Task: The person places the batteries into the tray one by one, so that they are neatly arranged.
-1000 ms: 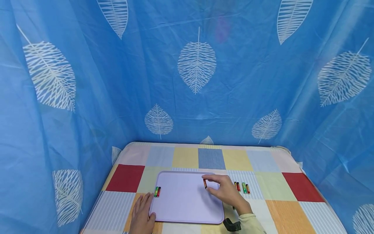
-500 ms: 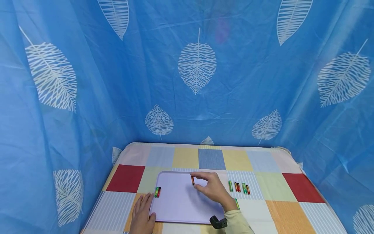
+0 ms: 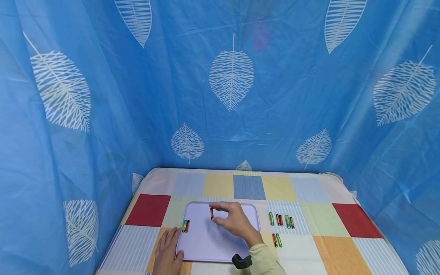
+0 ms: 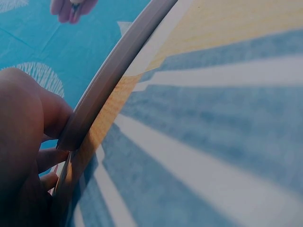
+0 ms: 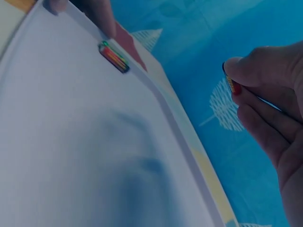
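Above a pale-lilac rectangular tray with a raised rim, toward its eleven o'clock in the head view: one slim red-and-black cylindrical battery, clamped end to end between thumb and index finger of the right hand. At nine o'clock inside the tray, side by side, a green cylindrical battery and a red-and-black mate. At eight o'clock, the left hand, fingers straight beside the rim. Out around three o'clock, seven loose green or red batteries on the patchwork-covered worktop.

From the left wrist: thumb against the rim at nine o'clock; pressure impossible to tell.

From the right wrist: held battery at two o'clock, tray pair at eleven. Likeliest mishap: a slip from so small an end-grip, then rolling across the smooth tray. Also possible: a knock against the pair from too tight a placement, or a skewed tray from uneven left-hand pressure.
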`<state>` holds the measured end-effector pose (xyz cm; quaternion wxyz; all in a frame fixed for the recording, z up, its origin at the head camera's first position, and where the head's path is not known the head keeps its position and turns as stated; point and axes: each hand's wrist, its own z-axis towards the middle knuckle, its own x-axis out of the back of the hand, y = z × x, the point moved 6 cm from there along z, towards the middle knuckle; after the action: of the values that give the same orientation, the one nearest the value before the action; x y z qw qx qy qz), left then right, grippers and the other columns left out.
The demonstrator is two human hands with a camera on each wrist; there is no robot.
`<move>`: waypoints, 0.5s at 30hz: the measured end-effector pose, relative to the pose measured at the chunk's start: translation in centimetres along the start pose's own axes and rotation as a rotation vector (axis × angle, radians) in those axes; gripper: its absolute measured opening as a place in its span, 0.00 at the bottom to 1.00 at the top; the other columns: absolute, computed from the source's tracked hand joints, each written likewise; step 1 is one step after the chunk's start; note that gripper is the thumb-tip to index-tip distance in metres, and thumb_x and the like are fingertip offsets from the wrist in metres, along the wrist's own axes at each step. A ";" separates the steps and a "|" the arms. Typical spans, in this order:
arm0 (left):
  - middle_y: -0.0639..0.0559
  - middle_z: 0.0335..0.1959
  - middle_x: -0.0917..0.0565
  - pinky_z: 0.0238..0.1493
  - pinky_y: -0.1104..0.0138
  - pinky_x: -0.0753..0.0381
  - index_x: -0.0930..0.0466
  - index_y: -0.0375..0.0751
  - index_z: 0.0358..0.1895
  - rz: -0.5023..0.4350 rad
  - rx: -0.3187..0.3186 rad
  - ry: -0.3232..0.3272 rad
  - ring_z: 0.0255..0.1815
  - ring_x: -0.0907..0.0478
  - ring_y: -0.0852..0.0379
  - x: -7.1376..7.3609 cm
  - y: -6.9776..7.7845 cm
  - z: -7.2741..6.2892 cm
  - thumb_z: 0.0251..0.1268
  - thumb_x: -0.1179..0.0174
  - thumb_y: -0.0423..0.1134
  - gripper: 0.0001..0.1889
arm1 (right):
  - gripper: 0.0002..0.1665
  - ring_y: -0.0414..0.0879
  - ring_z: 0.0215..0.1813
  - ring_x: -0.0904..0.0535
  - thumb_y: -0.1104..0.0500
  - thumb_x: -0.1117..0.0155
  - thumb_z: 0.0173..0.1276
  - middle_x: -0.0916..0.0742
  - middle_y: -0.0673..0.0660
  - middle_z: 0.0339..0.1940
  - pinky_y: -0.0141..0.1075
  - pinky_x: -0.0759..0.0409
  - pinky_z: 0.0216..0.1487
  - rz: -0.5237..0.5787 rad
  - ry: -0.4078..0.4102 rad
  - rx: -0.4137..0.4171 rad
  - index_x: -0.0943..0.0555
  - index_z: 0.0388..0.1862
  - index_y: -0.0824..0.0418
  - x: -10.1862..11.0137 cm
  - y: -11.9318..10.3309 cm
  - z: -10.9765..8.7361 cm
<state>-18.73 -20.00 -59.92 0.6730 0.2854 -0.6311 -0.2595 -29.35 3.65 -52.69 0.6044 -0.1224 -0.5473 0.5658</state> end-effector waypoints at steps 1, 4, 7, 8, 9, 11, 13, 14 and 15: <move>0.28 0.82 0.31 0.82 0.25 0.55 0.31 0.31 0.80 0.000 0.001 -0.001 0.85 0.49 0.23 0.0 0.0 0.0 0.63 0.38 0.28 0.38 | 0.27 0.50 0.61 0.08 0.66 0.21 0.67 0.06 0.54 0.60 0.45 0.11 0.68 0.012 -0.004 -0.008 0.11 0.65 0.58 -0.3 0.0 0.1; 0.28 0.82 0.32 0.81 0.24 0.54 0.31 0.31 0.81 0.001 0.000 -0.002 0.84 0.48 0.22 -0.1 0.0 0.0 0.63 0.37 0.28 0.38 | 0.26 0.50 0.61 0.09 0.67 0.20 0.66 0.06 0.53 0.60 0.44 0.12 0.68 0.046 -0.011 -0.020 0.11 0.64 0.60 -1.3 0.0 0.5; 0.29 0.82 0.32 0.81 0.24 0.54 0.31 0.32 0.81 0.005 0.004 0.000 0.85 0.49 0.22 -0.1 0.0 0.0 0.63 0.37 0.28 0.39 | 0.26 0.52 0.60 0.08 0.67 0.19 0.65 0.06 0.54 0.59 0.43 0.11 0.68 0.065 -0.019 -0.023 0.10 0.62 0.63 -2.3 0.1 0.7; 0.29 0.82 0.32 0.81 0.24 0.54 0.31 0.32 0.81 0.005 0.005 0.000 0.85 0.49 0.23 -0.1 0.0 0.0 0.63 0.37 0.28 0.39 | 0.25 0.52 0.60 0.08 0.67 0.19 0.65 0.06 0.55 0.59 0.43 0.11 0.67 0.070 -0.021 -0.025 0.10 0.62 0.64 -2.6 0.1 0.8; 0.29 0.82 0.32 0.81 0.24 0.55 0.31 0.32 0.81 0.005 0.006 0.002 0.85 0.49 0.23 -0.1 0.0 -0.1 0.63 0.37 0.28 0.38 | 0.25 0.53 0.60 0.08 0.67 0.19 0.64 0.06 0.55 0.59 0.42 0.11 0.67 0.072 -0.024 -0.030 0.10 0.61 0.65 -2.9 0.1 0.9; 0.29 0.81 0.31 0.81 0.24 0.54 0.30 0.31 0.80 0.010 0.002 0.008 0.85 0.48 0.23 -0.1 0.0 -0.1 0.63 0.37 0.28 0.38 | 0.25 0.54 0.59 0.08 0.68 0.18 0.64 0.06 0.56 0.58 0.40 0.11 0.66 0.082 -0.031 -0.041 0.10 0.61 0.66 -3.4 0.2 1.0; 0.29 0.81 0.31 0.82 0.25 0.54 0.30 0.31 0.80 0.011 0.004 0.008 0.85 0.48 0.23 -0.1 0.0 -0.1 0.63 0.37 0.28 0.38 | 0.25 0.53 0.59 0.07 0.68 0.18 0.64 0.06 0.57 0.58 0.38 0.11 0.66 0.092 -0.042 -0.059 0.10 0.61 0.66 -4.0 0.2 1.0; 0.28 0.81 0.31 0.81 0.25 0.53 0.30 0.31 0.80 0.014 0.004 0.007 0.84 0.48 0.23 -0.1 0.0 0.0 0.63 0.37 0.28 0.38 | 0.25 0.53 0.58 0.07 0.68 0.18 0.64 0.06 0.58 0.57 0.37 0.11 0.65 0.094 -0.047 -0.066 0.10 0.61 0.66 -4.3 0.2 1.0; 0.28 0.81 0.31 0.81 0.25 0.53 0.31 0.31 0.80 0.017 0.005 0.004 0.84 0.47 0.22 -0.2 0.0 0.0 0.63 0.37 0.28 0.38 | 0.25 0.52 0.58 0.07 0.68 0.18 0.64 0.06 0.59 0.57 0.36 0.11 0.65 0.093 -0.052 -0.069 0.10 0.60 0.66 -4.6 0.2 1.0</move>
<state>-18.76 -19.87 -60.04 0.6758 0.2820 -0.6328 -0.2517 -29.19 -0.56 -54.89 0.5584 -0.1537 -0.5757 0.5771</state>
